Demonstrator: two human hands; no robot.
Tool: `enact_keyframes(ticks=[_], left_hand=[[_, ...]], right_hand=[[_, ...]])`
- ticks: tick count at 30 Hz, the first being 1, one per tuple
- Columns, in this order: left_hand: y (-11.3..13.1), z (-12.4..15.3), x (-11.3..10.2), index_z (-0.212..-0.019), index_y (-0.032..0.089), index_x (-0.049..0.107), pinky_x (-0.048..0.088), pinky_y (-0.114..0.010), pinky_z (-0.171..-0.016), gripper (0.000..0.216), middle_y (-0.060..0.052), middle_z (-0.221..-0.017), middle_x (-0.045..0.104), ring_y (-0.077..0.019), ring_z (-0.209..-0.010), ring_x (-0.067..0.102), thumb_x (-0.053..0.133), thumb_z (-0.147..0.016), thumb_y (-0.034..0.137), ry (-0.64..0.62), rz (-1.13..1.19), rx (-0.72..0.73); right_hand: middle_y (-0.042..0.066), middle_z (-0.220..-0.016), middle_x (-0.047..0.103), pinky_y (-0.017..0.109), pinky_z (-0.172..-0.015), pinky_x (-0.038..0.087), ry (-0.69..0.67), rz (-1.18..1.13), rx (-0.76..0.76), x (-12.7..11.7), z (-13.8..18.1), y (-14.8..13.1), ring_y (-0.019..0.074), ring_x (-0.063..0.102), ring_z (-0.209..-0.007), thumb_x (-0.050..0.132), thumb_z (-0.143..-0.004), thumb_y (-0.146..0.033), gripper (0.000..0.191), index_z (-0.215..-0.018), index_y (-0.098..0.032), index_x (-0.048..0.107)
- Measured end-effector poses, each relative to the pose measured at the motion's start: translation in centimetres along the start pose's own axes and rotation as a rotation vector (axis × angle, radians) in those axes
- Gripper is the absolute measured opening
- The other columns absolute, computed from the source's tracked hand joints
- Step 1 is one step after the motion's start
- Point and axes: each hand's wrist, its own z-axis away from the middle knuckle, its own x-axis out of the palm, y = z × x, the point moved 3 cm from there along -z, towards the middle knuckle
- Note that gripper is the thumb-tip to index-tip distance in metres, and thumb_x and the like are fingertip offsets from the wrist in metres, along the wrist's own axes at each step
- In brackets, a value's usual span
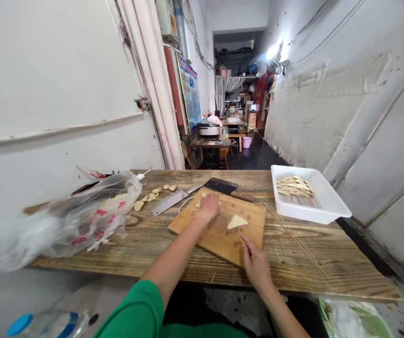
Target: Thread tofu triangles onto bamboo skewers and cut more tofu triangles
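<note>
My right hand (256, 263) is closed round a thin wooden skewer (240, 231). The skewer's tip meets a pale triangular slice (237, 222), perhaps tofu or dough, lying on the wooden cutting board (191, 220). Toward the board's far left corner, my left hand (209, 207) curls down over small pale pieces (198, 203). Its fingertips are partly hidden, so what they hold is unclear. A cleaver (219, 186) with a dark blade and wooden handle lies just beyond the board, and a second, silvery cleaver (168, 202) lies to the left.
At the right, a white tray (309, 215) holds skewered pale pieces (295, 186). Several loose skewers (295, 239) lie between it and the board. More pale slices (152, 195) and a clear plastic bag (92, 216) with red print occupy the wooden table's (356, 277) left side.
</note>
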Motion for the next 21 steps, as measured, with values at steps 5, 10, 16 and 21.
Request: enact_keyframes(ticks=[5, 10, 16, 21], left_hand=[[-0.7, -3.0, 0.6, -0.055, 0.018, 0.055, 0.017, -0.046, -0.103, 0.026, -0.010, -0.084, 0.065, -0.0327, -0.117, 0.043, 0.066, -0.047, -0.005, -0.124, -0.113, -0.083], [-0.6, -4.2, 0.9, -0.054, 0.016, 0.057, 0.043, -0.044, -0.082, 0.029, -0.006, -0.059, 0.061, -0.0334, -0.090, 0.061, 0.067, -0.039, -0.008, -0.241, -0.196, -0.157], [0.7, -5.6, 1.9, -0.051, 0.017, 0.056, 0.049, -0.035, -0.071, 0.027, -0.005, -0.051, 0.059, -0.0288, -0.077, 0.064, 0.072, -0.040, -0.002, -0.304, -0.261, -0.181], [0.7, -5.6, 1.4, -0.050, 0.016, 0.055, 0.051, -0.034, -0.063, 0.025, -0.007, -0.052, 0.059, -0.0277, -0.069, 0.065, 0.075, -0.043, 0.003, -0.373, -0.288, -0.182]], right_hand=[[0.010, -0.085, 0.073, 0.027, -0.060, 0.054, 0.019, -0.061, -0.004, -0.1, -0.2, -0.4, 0.0184, 0.068, -0.063, 0.039, -0.085, -0.023, 0.035, -0.106, -0.012, 0.065], [0.010, -0.082, 0.073, 0.027, -0.058, 0.054, 0.046, -0.035, -0.020, -0.1, -0.1, -0.5, 0.0191, 0.068, -0.063, 0.038, -0.085, -0.022, 0.036, -0.105, -0.013, 0.066], [0.011, -0.084, 0.073, 0.029, -0.062, 0.055, 0.043, -0.020, -0.006, 0.1, -0.1, -0.3, 0.0198, 0.069, -0.065, 0.038, -0.085, -0.023, 0.036, -0.106, -0.011, 0.065], [0.010, -0.085, 0.073, 0.029, -0.062, 0.054, 0.042, -0.015, 0.000, 0.0, 0.0, -0.4, 0.0196, 0.069, -0.067, 0.038, -0.086, -0.023, 0.035, -0.107, -0.013, 0.064]])
